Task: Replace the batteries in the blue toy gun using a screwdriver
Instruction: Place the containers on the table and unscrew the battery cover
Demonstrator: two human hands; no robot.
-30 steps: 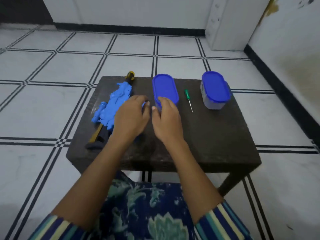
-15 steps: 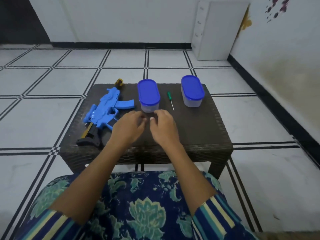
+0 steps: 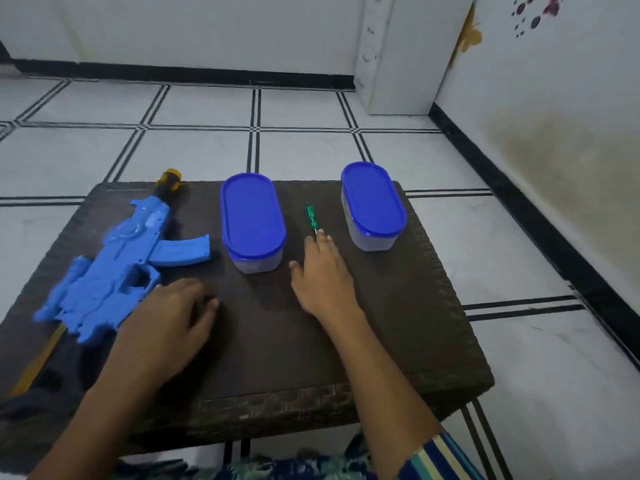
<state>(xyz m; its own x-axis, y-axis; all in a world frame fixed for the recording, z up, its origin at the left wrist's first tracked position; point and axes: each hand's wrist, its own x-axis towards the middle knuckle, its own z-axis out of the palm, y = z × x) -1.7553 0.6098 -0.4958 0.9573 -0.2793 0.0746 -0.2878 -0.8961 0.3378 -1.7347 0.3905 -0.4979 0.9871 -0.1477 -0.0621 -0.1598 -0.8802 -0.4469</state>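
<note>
The blue toy gun (image 3: pixel 114 268) lies on the left half of a dark woven table (image 3: pixel 398 323), its yellow-and-black muzzle at the far edge and its magazine pointing right. My left hand (image 3: pixel 169 323) rests palm down on the table just right of the gun's grip, holding nothing. A small green-handled screwdriver (image 3: pixel 310 218) lies between two containers, tip toward me. My right hand (image 3: pixel 323 271) lies flat with fingers spread, its fingertips at the screwdriver's metal tip, not gripping it.
Two clear oval containers with blue lids stand at the table's far side, one in the middle (image 3: pixel 252 221) and one at the right (image 3: pixel 372 204). White tiled floor surrounds the table. A white cabinet (image 3: pixel 398 53) stands in the far corner.
My hands have parted from the table's middle: the right one moved forward to the screwdriver's tip, the left one shifted left beside the gun. The camera has come closer to the table.
</note>
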